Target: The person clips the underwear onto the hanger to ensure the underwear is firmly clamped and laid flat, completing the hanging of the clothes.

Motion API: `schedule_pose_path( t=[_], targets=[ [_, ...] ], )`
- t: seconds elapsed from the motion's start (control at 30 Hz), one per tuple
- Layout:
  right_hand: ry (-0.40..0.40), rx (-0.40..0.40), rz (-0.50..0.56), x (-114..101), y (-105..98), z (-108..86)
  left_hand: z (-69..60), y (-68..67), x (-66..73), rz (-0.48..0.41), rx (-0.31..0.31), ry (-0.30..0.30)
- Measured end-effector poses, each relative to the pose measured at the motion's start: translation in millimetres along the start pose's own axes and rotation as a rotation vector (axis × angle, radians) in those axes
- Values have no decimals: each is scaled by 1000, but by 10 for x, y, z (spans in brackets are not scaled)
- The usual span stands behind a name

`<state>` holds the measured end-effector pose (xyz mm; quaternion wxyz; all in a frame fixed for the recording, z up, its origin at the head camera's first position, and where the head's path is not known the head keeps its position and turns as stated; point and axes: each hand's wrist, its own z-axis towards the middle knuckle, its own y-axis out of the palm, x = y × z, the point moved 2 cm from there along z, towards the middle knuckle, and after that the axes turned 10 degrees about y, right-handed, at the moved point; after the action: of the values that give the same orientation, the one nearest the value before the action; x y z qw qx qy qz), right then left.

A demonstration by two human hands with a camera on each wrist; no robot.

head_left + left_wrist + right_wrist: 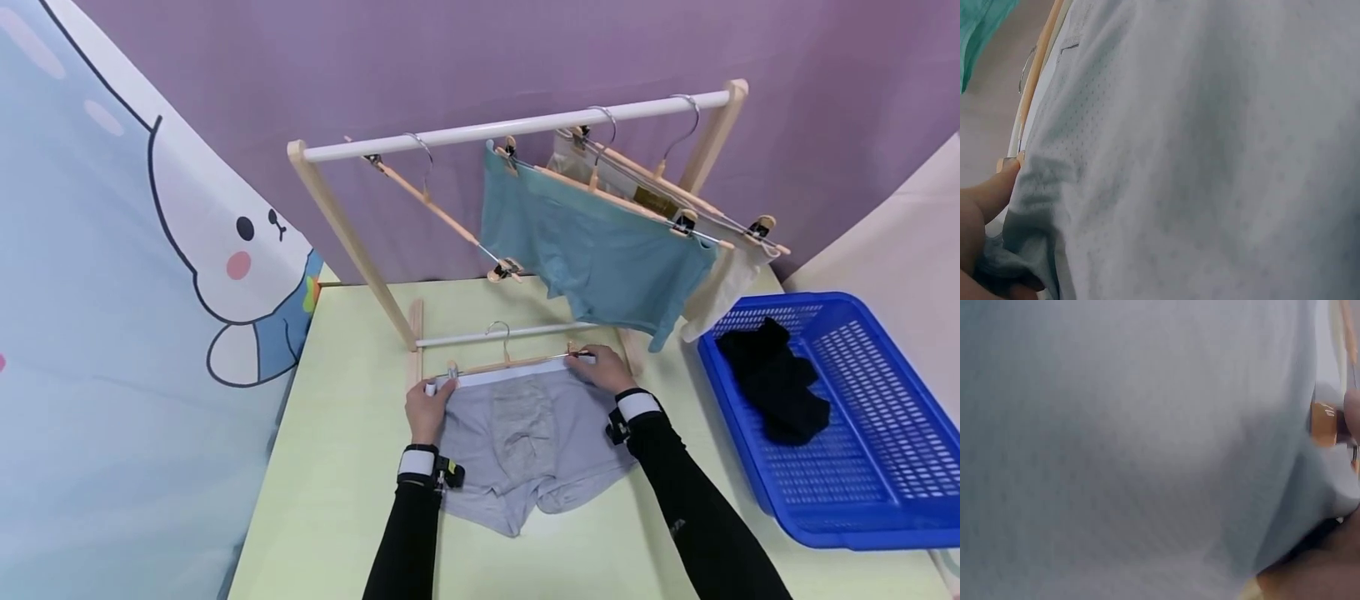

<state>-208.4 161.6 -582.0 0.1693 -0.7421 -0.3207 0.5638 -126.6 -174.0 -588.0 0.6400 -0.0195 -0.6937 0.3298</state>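
Observation:
Grey boxer briefs [525, 433] with a white waistband lie flat on the table, the waistband along a wooden clip hanger [506, 364]. My left hand [427, 412] pinches the waistband's left corner by the left clip [452, 369]. At the other corner my right hand [602, 369] grips the hanger's right clip and the cloth. In the left wrist view the thumb of my left hand [985, 219] presses at the clip beside the grey cloth [1147, 156]. The right wrist view has a wooden clip [1323, 424] on the waistband, with my right hand [1316, 575] around the corner.
Behind stands a rack with a white top bar [487, 132]. From it hang an empty clip hanger [427, 198], teal briefs [592, 250] and a beige garment [723, 279]. A blue basket [855, 508] at the right holds a black cloth [776, 383].

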Motion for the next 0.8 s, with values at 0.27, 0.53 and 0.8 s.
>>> schedule_pose_path(
  t=[0.27,0.53,0.8],
  targets=[
    [-37,-44,58,74,-15,56,9,-24,26,4,-38,18],
    [-22,-66,68,107,1,49,93,-432,418,174,-62,75],
    [-22,-84,118,87,-34,21,538,-956,972,15,198,259]
  ],
)
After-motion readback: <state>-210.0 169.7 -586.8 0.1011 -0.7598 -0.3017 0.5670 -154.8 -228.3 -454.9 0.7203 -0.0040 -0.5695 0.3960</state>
